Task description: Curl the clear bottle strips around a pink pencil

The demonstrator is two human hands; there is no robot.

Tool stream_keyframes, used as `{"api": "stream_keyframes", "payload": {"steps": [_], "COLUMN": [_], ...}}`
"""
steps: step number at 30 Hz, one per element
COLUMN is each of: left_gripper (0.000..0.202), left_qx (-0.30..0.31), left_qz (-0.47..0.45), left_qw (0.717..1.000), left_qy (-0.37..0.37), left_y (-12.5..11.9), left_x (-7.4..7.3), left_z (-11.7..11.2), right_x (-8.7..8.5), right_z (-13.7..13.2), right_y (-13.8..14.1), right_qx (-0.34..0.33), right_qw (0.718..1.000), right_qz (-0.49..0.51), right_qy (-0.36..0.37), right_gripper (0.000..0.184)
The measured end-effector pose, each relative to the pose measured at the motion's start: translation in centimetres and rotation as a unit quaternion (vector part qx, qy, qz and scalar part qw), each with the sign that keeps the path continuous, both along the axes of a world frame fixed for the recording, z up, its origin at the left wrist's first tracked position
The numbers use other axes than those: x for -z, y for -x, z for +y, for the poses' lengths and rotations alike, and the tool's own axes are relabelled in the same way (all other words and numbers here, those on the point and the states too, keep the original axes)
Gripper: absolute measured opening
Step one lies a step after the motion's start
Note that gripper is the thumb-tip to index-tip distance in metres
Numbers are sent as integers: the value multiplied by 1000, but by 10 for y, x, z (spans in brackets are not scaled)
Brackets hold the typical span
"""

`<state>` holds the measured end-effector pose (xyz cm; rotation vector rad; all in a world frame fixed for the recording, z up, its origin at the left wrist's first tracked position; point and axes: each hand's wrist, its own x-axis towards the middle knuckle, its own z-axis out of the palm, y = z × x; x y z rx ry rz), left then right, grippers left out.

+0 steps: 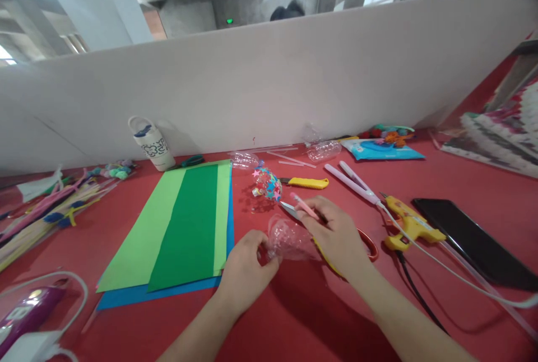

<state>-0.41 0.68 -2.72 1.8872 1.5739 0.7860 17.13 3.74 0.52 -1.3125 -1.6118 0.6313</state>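
Note:
My left hand (247,264) has its thumb and fingers closed on the end of a clear, crinkled plastic bottle piece (290,238). My right hand (334,233) grips a slim pink pen-like stick (305,205), pointing up and left over the bottle piece. Under that hand lie scissors with a silver blade (290,210) and a red handle loop (370,245); the hand hides their middle. A yellow edge (330,258) shows below the palm. Just beyond is a clear bottle part decorated with coloured stars (268,184), near a yellow utility knife (309,183).
Green paper sheets (185,227) over blue ones lie left. A white bottle (153,146) stands behind them. On the right are a lilac flat iron (355,182), a yellow glue gun (409,222) with cords, and a black phone (474,241). A white partition (252,82) closes the back.

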Motion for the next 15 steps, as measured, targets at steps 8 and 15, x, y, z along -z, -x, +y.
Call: {"api": "stream_keyframes", "payload": {"steps": [8, 15], "left_gripper": [9, 9], "left_qx": [-12, -16], "left_qz": [9, 12], "left_qw": [1000, 1000], "left_qy": [13, 11], "left_y": [0, -1], "left_x": [-1, 0], "left_z": [0, 0], "right_x": [-6, -3], "right_z": [0, -4], "right_y": [0, 1], "right_qx": [-12, -32], "right_qw": [998, 998], "right_qz": [25, -45], "right_qy": [53, 14], "right_gripper": [18, 10]}}
